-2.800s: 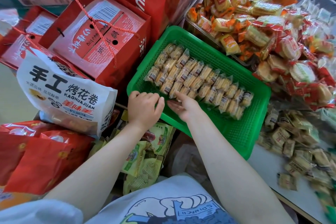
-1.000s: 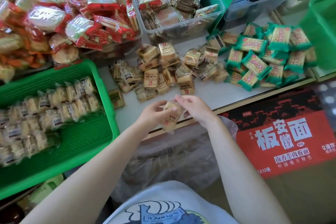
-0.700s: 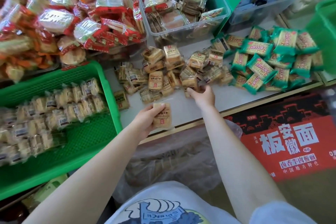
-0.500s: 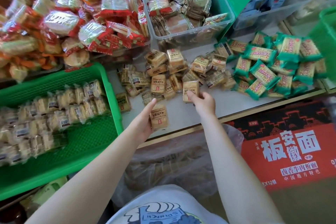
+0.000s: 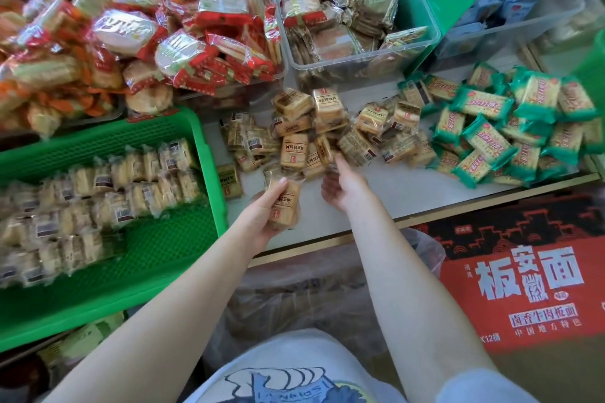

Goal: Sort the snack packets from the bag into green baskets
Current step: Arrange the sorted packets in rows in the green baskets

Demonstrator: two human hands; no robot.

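Fingers of the left hand are holding a tan packet beside the green basket; the right hand is touching the pile, its grip unclear.

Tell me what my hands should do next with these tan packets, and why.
Probably close the right hand on a tan packet at the near edge of the loose pile it is reaching into. The left hand already holds a small stack of packets, and the green basket beside it has bare floor in front of its rows for them.
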